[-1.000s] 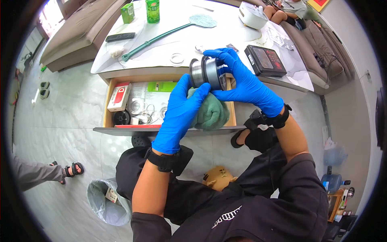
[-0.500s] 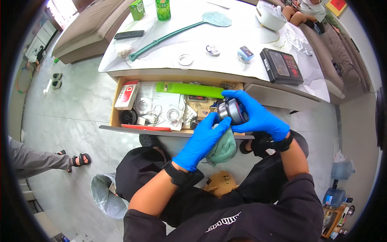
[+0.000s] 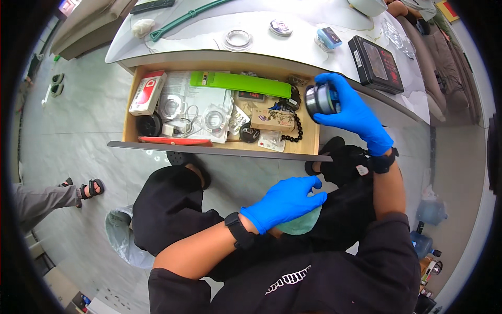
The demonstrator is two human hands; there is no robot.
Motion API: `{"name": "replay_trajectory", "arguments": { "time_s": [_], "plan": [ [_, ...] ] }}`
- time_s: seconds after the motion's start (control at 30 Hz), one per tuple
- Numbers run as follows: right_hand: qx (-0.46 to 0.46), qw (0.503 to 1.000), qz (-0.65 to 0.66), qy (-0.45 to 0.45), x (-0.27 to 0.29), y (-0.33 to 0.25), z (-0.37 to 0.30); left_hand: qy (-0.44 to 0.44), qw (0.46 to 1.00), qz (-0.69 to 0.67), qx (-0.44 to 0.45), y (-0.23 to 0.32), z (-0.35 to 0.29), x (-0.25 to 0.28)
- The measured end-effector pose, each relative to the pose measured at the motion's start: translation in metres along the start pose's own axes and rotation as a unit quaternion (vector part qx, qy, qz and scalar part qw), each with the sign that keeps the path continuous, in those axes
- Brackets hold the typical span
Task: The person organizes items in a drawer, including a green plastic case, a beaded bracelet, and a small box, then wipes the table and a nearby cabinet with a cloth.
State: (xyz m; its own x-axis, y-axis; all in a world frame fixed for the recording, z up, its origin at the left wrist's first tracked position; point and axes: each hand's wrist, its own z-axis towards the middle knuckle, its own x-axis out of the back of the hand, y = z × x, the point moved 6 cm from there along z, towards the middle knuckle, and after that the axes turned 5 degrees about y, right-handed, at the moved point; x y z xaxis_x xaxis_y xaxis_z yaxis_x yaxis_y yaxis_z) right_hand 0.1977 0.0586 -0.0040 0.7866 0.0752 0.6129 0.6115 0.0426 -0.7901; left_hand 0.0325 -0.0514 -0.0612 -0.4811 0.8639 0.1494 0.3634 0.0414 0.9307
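In my blue-gloved right hand [image 3: 355, 112] is a short round silver-and-black cylinder [image 3: 317, 99], gripped from its right side over the drawer's right end. What the cylinder is I cannot make out. My left hand [image 3: 286, 203], gloved in blue too, is over my lap with a green cloth [image 3: 300, 225] hanging below its fingers. Beyond my knees the drawer [image 3: 312, 142] is pulled out. It contains a long bright green case [image 3: 246, 86], a red-and-white box [image 3: 148, 93], a patterned tan box [image 3: 272, 119], a black bead bracelet [image 3: 298, 129] and clear round pieces.
On the marble-patterned table [image 3: 204, 36] are a clear ring [image 3: 237, 39], a small round tin [image 3: 281, 27], a blue-topped item [image 3: 328, 38] and a black case [image 3: 375, 65]. A lined bin [image 3: 123, 235] stands left of my legs. Another person's sandalled foot [image 3: 92, 189] is farther left.
My hands have parted. The right one carried the cylinder up and right; the left one, with the cloth, came back toward my lap. The view has shifted, showing more of the drawer's right end.
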Motion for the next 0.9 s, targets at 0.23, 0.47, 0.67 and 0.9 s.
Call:
{"name": "replay_trajectory", "arguments": {
  "time_s": [0.23, 0.47, 0.67, 0.9],
  "plan": [
    [-0.057, 0.968, -0.092, -0.228, -0.047, 0.032, 0.010, -0.013, 0.998, 0.061, -0.005, 0.009, -0.010, 0.010],
    [-0.414, 0.846, 0.146, -0.302, -0.088, 0.070, -0.002, -0.002, 0.998, 0.067, -0.001, 0.009, -0.012, 0.014],
    [-0.225, 0.923, 0.136, -0.281, -0.113, 0.062, 0.019, 0.001, 0.998, 0.070, 0.000, 0.005, -0.011, 0.012],
    [-0.025, 0.949, -0.195, -0.248, -0.081, 0.060, 0.034, 0.011, 0.998, 0.064, -0.006, -0.001, -0.014, 0.009]
  ]
}}
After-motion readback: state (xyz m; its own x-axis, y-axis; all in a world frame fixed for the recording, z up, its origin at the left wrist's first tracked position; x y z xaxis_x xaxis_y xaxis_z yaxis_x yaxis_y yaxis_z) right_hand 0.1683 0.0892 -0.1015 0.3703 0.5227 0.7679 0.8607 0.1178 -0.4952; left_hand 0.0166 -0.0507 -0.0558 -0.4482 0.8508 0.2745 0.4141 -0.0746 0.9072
